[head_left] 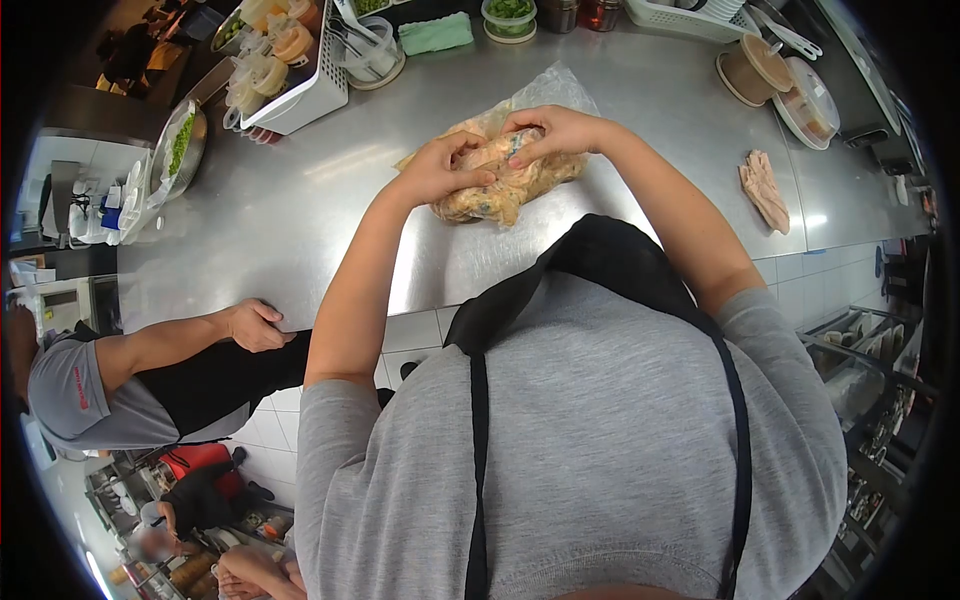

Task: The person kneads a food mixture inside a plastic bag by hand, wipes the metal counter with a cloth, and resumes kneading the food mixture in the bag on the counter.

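Note:
A clear plastic bag filled with lumpy, pale yellow-orange food lies on the steel counter in front of me. My left hand grips the bag's left side, with thumb and fingers curled into the plastic. On the right side, my right hand pinches the bag near its top, fingers bent over the film. The empty, crinkled end of the bag spreads away behind my right hand. What exactly the food is I cannot tell.
A white basket of sauce bottles stands at the back left, beside a utensil tub and a green cloth. Right: a beige cloth and lidded containers. A co-worker's hand is at the counter's left edge.

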`<move>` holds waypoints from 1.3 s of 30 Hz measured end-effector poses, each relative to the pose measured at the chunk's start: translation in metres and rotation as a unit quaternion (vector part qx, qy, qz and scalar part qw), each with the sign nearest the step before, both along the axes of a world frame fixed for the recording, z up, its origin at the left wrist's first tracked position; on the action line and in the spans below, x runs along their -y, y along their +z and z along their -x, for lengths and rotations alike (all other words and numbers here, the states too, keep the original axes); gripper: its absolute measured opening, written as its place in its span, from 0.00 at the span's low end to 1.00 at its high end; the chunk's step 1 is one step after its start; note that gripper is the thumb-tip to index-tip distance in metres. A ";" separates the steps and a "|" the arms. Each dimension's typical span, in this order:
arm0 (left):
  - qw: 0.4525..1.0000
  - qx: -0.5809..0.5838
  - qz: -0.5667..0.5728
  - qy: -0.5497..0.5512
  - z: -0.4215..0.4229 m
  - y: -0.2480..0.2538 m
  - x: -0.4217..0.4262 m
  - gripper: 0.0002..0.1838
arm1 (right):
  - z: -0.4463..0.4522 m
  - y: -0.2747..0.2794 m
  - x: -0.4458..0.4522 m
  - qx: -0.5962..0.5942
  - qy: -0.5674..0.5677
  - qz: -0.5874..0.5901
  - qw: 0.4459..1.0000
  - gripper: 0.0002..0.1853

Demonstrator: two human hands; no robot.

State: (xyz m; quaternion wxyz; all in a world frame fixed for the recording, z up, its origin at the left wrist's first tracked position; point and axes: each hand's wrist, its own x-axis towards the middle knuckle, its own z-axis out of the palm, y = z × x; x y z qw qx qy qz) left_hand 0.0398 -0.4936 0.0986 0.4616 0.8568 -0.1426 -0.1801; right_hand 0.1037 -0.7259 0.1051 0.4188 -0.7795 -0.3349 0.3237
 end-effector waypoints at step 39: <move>0.888 0.431 -0.096 0.129 0.084 -0.041 0.050 0.19 | 0.071 0.004 0.015 0.234 -0.142 0.092 0.957 0.47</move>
